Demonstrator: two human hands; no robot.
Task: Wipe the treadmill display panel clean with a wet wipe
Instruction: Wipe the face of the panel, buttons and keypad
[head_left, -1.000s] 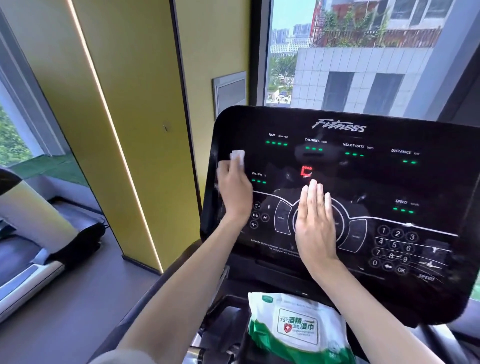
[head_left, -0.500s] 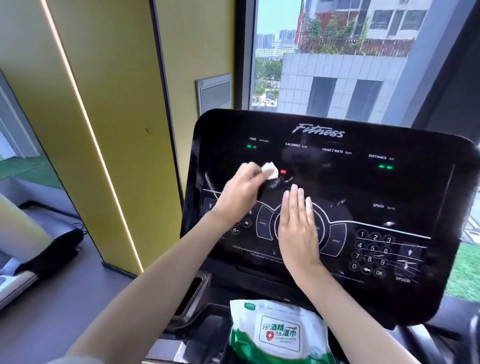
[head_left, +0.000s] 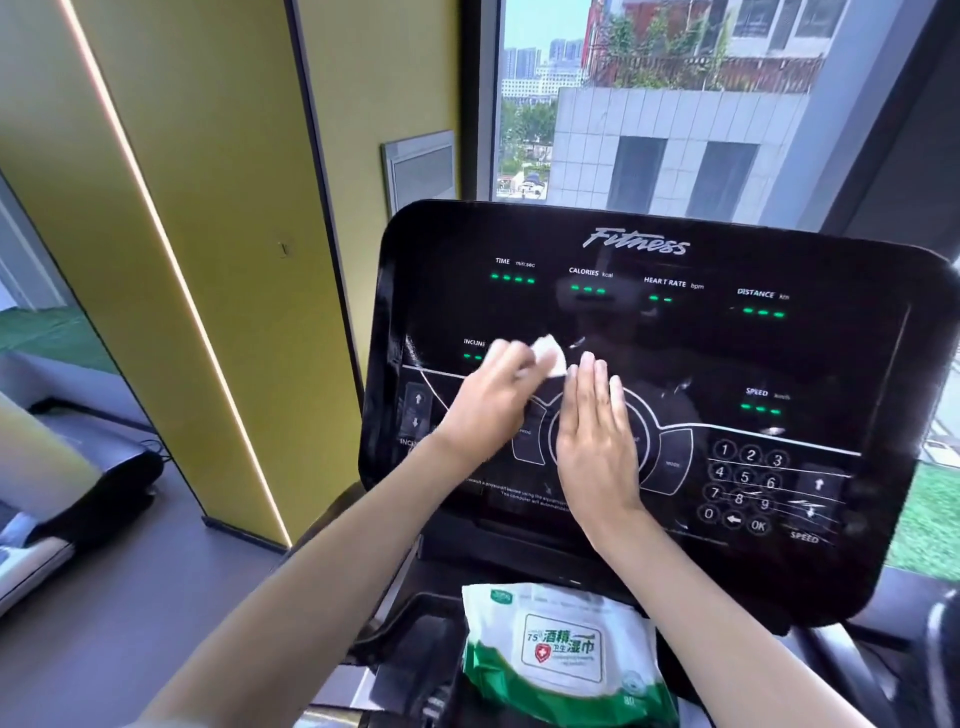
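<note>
L hand (head_left: 493, 405) comes in from 7 o'clock and pinches a small folded white wet wipe (head_left: 551, 356). Its fingers (head_left: 511, 358) are curled round the wipe's lower-left edge, pressing it vs the glossy black display panel (head_left: 779, 358). Wipe sits left of panel centre, at 3 o'clock of the INCLINE readout (head_left: 474, 349) and just above the white curved line.

R hand (head_left: 597, 441) comes in from 5 o'clock and lies flat on the panel, palm down. Its fingers (head_left: 589, 379) are straight and close together, gripping nothing, and the hand covers most of the round centre dial. Wipe's right corner is at 10 o'clock of the R index tip, just beside it; can't tell if they touch.

On the panel, the Fitness logo (head_left: 636, 241) is at 12 o'clock. Green dashes glow under TIME, CALORIES, HEART RATE and DISTANCE along the top. SPEED readout (head_left: 761, 400) is at 3 o'clock and the number keypad (head_left: 745, 483) at 4 o'clock, w/ arrow keys just beside it. Light streaks show near the panel's left edge, approx 9 o'clock.

A white-and-green pack of wipes (head_left: 566, 649) w/ a red-cross label lies below the panel at 6 o'clock, apart from both hands. Yellow wall (head_left: 218, 208) w/ a lit strip (head_left: 171, 260) fills 9–11 o'clock. Window (head_left: 675, 130) w/ buildings is at 12–1 o'clock. Part of another machine (head_left: 78, 488) is at 8 o'clock, on grey floor.
</note>
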